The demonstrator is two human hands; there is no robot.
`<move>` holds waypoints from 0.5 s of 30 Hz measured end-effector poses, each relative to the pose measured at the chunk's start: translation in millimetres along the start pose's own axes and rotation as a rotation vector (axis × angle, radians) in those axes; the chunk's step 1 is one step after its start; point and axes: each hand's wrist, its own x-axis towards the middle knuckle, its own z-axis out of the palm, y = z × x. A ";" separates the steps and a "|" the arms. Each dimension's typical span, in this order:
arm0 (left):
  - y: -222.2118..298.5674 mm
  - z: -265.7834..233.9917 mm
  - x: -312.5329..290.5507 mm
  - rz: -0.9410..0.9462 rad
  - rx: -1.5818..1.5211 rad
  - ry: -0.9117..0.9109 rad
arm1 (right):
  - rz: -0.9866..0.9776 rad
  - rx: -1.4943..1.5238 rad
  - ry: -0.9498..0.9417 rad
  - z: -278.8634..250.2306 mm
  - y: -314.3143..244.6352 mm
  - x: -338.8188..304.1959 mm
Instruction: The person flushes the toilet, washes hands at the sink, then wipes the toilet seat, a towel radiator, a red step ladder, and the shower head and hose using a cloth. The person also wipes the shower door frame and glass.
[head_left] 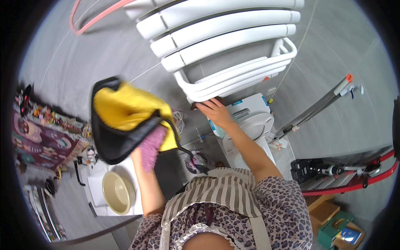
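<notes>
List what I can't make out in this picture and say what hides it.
Head view:
- Left hand's fingers: hidden by the black-and-yellow fabric item and shaggy purple cloth.
- Flat dark-brown thing: largely covered by the right hand; its kind is unclear.
- Curved pink tube: cut off by the top edge.
- Small multicoloured items, far left: too small to identify.

your apron [208, 187]: brown-and-cream stripes | your sleeve [285, 204]: lilac, dark spots | your fabric piece [131, 104]: yellow, black-edged | fuzzy cloth [151, 145]: purple
</notes>
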 end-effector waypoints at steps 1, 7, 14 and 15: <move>14.4 13.5 -10.0 -0.184 -0.559 0.065 | 0.030 0.003 -0.038 -3.9 11.7 -8.0; 27.2 26.7 7.6 -0.072 -0.451 -0.422 | 0.486 0.219 0.078 -43.4 107.4 -73.8; 140.3 95.7 47.2 0.044 -0.636 -0.619 | 0.911 0.067 0.445 -74.0 200.6 -101.8; 152.7 101.2 53.9 0.005 -0.649 -0.613 | 1.095 0.199 0.609 -63.7 226.2 -109.3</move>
